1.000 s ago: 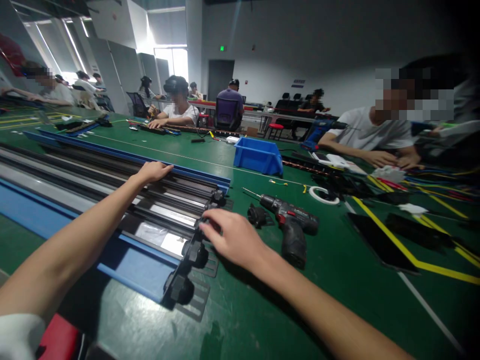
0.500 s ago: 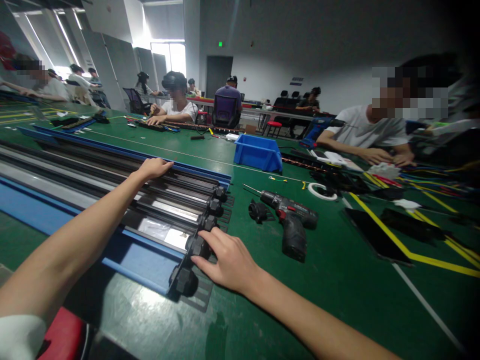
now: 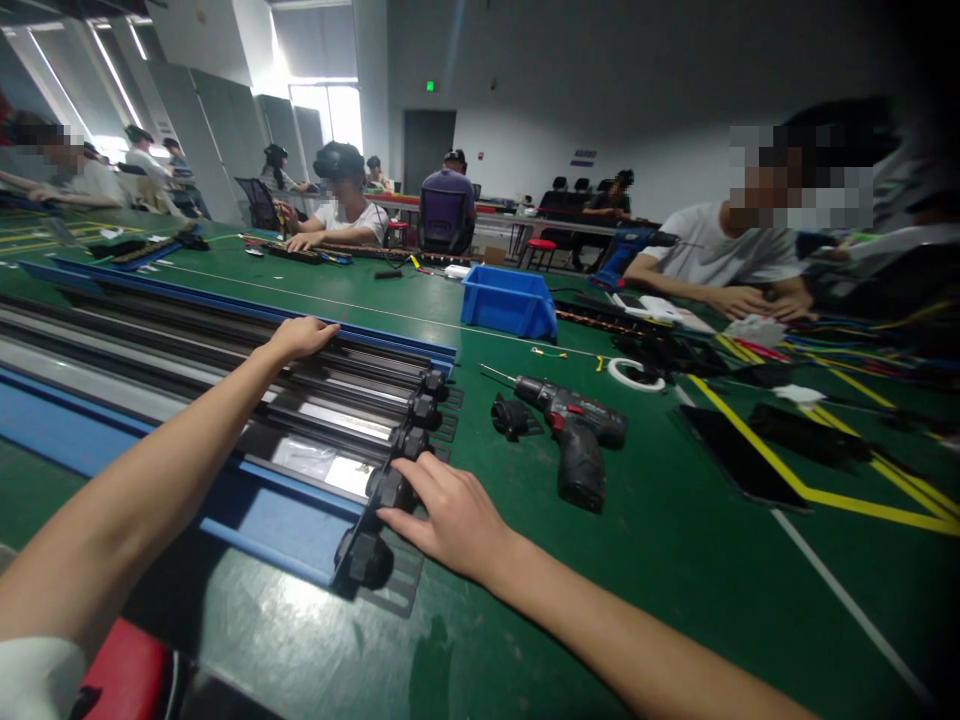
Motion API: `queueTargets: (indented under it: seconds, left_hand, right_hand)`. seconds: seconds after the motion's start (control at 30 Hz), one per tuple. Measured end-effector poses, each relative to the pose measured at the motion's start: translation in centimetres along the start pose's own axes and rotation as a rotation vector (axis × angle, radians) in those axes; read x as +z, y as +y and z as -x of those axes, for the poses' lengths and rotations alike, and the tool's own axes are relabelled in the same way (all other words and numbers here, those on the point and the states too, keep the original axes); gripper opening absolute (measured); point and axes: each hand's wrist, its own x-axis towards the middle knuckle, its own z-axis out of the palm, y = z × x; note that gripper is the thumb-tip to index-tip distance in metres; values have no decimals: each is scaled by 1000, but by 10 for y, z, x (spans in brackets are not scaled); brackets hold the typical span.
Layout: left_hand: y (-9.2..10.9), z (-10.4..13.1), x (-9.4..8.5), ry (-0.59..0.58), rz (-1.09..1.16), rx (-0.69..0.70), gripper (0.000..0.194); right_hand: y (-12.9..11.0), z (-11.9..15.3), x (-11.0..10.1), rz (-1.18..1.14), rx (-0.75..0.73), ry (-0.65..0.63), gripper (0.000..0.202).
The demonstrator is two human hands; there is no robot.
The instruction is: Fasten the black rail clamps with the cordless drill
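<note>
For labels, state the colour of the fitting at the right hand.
Black fitting, best in head view.

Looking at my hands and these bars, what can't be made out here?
In the head view:
Left ends of the nearer bars: cut off by the left edge.
Part of those bars: behind the left forearm.
Some fingers of the right hand: behind the hand itself.
Floor of the blue bin: behind its near wall.

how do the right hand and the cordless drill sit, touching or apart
Apart. The head view shows green tabletop between the right hand and the cordless drill.
</note>
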Motion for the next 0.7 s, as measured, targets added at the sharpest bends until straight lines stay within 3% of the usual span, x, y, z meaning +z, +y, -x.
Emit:
queueTargets:
  seconds: [0.7]
  left_hand:
    - [13,11,-10,36,-17,-55,76]
  right_hand:
    - [-4,1,-2,39,19,-11,49]
